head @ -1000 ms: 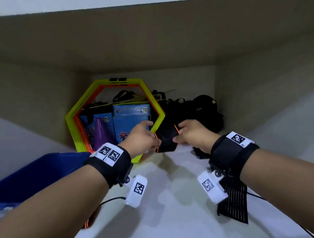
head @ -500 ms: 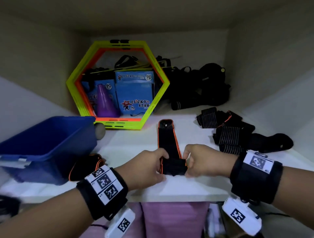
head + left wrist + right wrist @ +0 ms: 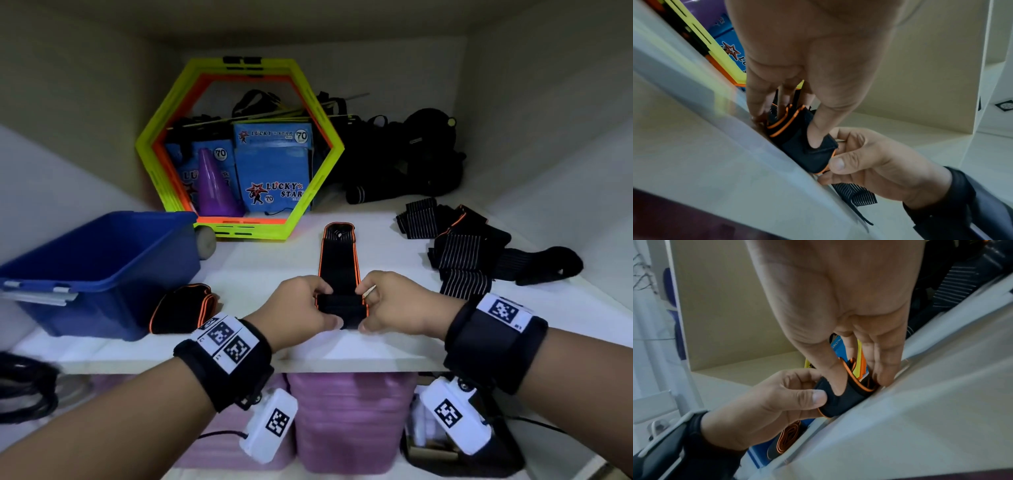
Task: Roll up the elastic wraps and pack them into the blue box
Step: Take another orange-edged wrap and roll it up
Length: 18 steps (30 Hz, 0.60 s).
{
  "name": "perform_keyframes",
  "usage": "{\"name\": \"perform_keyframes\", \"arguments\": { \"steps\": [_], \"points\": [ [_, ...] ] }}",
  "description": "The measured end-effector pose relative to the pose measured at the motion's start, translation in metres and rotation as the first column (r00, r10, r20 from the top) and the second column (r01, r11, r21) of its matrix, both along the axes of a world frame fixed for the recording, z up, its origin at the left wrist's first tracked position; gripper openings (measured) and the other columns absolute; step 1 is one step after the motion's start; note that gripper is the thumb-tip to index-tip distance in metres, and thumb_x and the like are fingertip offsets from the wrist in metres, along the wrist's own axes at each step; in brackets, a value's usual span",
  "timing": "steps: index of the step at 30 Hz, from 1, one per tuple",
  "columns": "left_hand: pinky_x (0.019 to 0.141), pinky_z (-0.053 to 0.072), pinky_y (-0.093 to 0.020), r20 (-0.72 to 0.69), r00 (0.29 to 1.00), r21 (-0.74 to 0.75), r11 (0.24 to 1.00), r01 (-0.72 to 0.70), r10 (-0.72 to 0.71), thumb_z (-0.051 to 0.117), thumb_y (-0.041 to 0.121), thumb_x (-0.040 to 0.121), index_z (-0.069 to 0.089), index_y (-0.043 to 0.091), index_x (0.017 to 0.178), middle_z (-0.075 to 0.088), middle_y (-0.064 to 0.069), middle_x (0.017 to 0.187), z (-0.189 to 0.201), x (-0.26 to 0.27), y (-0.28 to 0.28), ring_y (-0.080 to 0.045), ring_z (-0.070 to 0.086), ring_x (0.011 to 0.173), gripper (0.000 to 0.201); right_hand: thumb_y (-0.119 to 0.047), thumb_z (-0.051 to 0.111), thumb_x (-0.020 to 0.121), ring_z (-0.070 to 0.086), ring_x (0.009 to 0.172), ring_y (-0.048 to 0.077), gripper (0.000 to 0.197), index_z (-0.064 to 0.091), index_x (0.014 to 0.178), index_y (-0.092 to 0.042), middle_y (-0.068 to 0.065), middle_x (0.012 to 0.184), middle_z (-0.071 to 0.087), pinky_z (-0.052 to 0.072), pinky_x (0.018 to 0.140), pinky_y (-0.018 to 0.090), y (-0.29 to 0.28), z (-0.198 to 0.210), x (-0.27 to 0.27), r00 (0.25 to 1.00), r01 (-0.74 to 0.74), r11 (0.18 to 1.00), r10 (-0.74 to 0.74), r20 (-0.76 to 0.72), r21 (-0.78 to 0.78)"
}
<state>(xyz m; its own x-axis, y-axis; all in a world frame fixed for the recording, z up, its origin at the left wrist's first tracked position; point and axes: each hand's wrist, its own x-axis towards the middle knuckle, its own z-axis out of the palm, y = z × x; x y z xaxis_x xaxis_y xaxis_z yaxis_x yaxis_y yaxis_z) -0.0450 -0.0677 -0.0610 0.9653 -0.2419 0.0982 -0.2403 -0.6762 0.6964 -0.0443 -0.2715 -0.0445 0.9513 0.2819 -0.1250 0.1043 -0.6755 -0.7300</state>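
A black elastic wrap with orange edges (image 3: 338, 260) lies lengthwise on the white shelf (image 3: 260, 270), its near end turned over into a small roll (image 3: 340, 308). My left hand (image 3: 301, 310) pinches the roll's left side and my right hand (image 3: 394, 306) pinches its right side. The wrist views show thumbs pressed into the roll (image 3: 797, 138) (image 3: 846, 395), fingers curled over it. The blue box (image 3: 102, 270) stands open at the left of the shelf. A rolled black and orange wrap (image 3: 183, 308) (image 3: 786, 440) lies just right of the box.
A heap of black striped wraps (image 3: 472, 250) lies at the right of the shelf. A yellow and orange hexagon frame (image 3: 239, 147) with blue packets and a purple cone (image 3: 214, 188) stands at the back, beside dark gear (image 3: 404, 161). Pink bins (image 3: 346, 418) sit below the shelf.
The wrap, held up in the air before, now lies flat on the shelf. Both hands have come down to its near end and turned it over a little further.
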Motion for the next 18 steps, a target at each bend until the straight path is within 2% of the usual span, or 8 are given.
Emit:
{"name": "perform_keyframes", "arguments": {
  "steps": [2, 5, 8, 10, 12, 13, 16, 18],
  "points": [
    [0.081, 0.059, -0.043, -0.034, 0.999, -0.023, 1.000, -0.014, 0.013, 0.086, 0.035, 0.056, 0.067, 0.020, 0.102, 0.073, -0.004, 0.092, 0.001, 0.003, 0.001, -0.025, 0.071, 0.079, 0.052, 0.006, 0.079, 0.071, 0.061, 0.062, 0.019, 0.055, 0.052, 0.118, -0.007, 0.015, 0.085, 0.065, 0.047, 0.049, 0.019, -0.001, 0.001, 0.001, 0.997, 0.040, 0.995, -0.033, -0.072, 0.087],
    [0.086, 0.058, -0.042, -0.082, 0.996, -0.081, 0.996, -0.027, 0.021, 0.089, 0.035, 0.059, 0.066, 0.023, 0.101, 0.071, -0.002, 0.099, 0.003, 0.009, 0.007, -0.022, 0.072, 0.082, 0.050, 0.016, 0.072, 0.071, 0.061, 0.074, 0.026, 0.056, 0.052, 0.119, -0.006, 0.019, 0.094, 0.057, 0.054, 0.056, 0.026, -0.006, 0.003, 0.005, 0.983, 0.088, 0.983, -0.060, -0.174, 0.161],
    [0.088, 0.056, -0.037, -0.130, 0.989, -0.129, 0.987, -0.094, 0.077, 0.085, 0.049, 0.068, 0.066, 0.020, 0.102, 0.071, -0.001, 0.097, 0.003, 0.018, 0.009, -0.018, 0.070, 0.085, 0.049, 0.026, 0.054, 0.073, 0.058, 0.085, 0.030, 0.058, 0.052, 0.117, -0.012, 0.017, 0.098, 0.053, 0.054, 0.071, 0.035, -0.013, 0.006, 0.017, 0.949, 0.166, 0.957, -0.090, -0.303, 0.236],
    [0.089, 0.058, -0.042, -0.201, 0.975, -0.215, 0.966, -0.141, 0.098, 0.078, 0.060, 0.070, 0.068, 0.017, 0.095, 0.074, -0.006, 0.088, 0.004, 0.025, 0.006, -0.021, 0.071, 0.080, 0.051, 0.030, 0.045, 0.073, 0.063, 0.090, 0.031, 0.066, 0.050, 0.123, -0.013, 0.021, 0.108, 0.062, 0.056, 0.075, 0.035, -0.016, 0.008, 0.025, 0.912, 0.210, 0.931, -0.077, -0.403, 0.297],
    [0.089, 0.059, -0.045, -0.276, 0.958, -0.305, 0.939, -0.160, 0.074, 0.073, 0.053, 0.082, 0.066, 0.012, 0.089, 0.072, -0.010, 0.085, 0.006, 0.029, 0.003, -0.022, 0.067, 0.074, 0.042, 0.031, 0.037, 0.071, 0.063, 0.090, 0.033, 0.070, 0.047, 0.125, -0.012, 0.027, 0.115, 0.067, 0.057, 0.070, 0.035, -0.016, 0.010, 0.031, 0.886, 0.234, 0.915, -0.062, -0.459, 0.328],
    [0.086, 0.060, -0.040, -0.312, 0.948, -0.332, 0.927, -0.173, 0.065, 0.070, 0.044, 0.089, 0.063, 0.010, 0.088, 0.070, -0.011, 0.087, 0.008, 0.031, 0.002, -0.022, 0.066, 0.073, 0.034, 0.031, 0.034, 0.071, 0.063, 0.089, 0.033, 0.070, 0.047, 0.126, -0.011, 0.027, 0.115, 0.066, 0.058, 0.069, 0.035, -0.016, 0.011, 0.033, 0.882, 0.244, 0.915, -0.072, -0.466, 0.321],
    [0.069, 0.055, -0.029, -0.336, 0.936, -0.337, 0.915, -0.222, 0.104, 0.064, 0.026, 0.096, 0.061, 0.008, 0.091, 0.067, -0.014, 0.090, 0.011, 0.039, 0.002, -0.025, 0.062, 0.073, 0.019, 0.027, 0.033, 0.074, 0.068, 0.094, 0.029, 0.068, 0.049, 0.127, -0.011, 0.018, 0.120, 0.059, 0.059, 0.081, 0.039, -0.020, 0.010, 0.037, 0.893, 0.267, 0.929, -0.138, -0.429, 0.258],
    [0.071, 0.053, -0.032, -0.303, 0.941, -0.306, 0.920, -0.246, 0.151, 0.064, 0.022, 0.093, 0.064, 0.007, 0.091, 0.067, -0.013, 0.090, 0.011, 0.046, 0.002, -0.024, 0.063, 0.071, 0.015, 0.023, 0.033, 0.075, 0.068, 0.101, 0.027, 0.067, 0.050, 0.128, -0.013, 0.013, 0.124, 0.056, 0.059, 0.085, 0.040, -0.020, 0.010, 0.041, 0.906, 0.270, 0.938, -0.170, -0.389, 0.219]
  ]
}}
